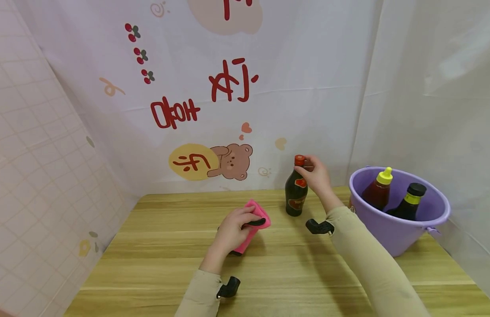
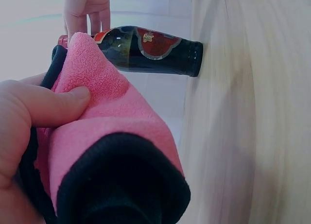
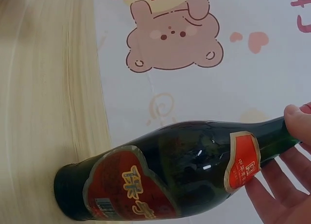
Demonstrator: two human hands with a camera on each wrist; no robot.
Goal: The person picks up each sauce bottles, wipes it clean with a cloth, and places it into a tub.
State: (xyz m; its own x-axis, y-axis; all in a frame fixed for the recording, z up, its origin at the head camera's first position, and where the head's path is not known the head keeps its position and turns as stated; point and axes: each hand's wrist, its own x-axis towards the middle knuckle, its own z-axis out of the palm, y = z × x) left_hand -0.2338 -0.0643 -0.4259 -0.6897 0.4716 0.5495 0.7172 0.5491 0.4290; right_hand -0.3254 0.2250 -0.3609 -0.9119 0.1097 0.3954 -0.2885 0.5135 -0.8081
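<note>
My right hand [image 1: 317,178] grips a dark glass bottle [image 1: 296,196] by its neck, just below the red cap [image 1: 299,160]. The bottle has red labels and stands close over the wooden table, its base toward the tabletop in the right wrist view. To its left, my left hand [image 1: 233,229] holds a folded pink cloth [image 1: 250,237] with a black edge. In the left wrist view the thumb presses on the fuzzy pink side of the cloth [image 2: 104,88], which overlaps the bottle's neck there.
At the right stands a purple bucket [image 1: 395,235]. Inside it are a squeeze bottle with a yellow nozzle [image 1: 377,192] and a dark bottle with a black cap [image 1: 409,204]. The wooden table [image 1: 169,255] ends at a white printed sheet [image 1: 308,110] behind.
</note>
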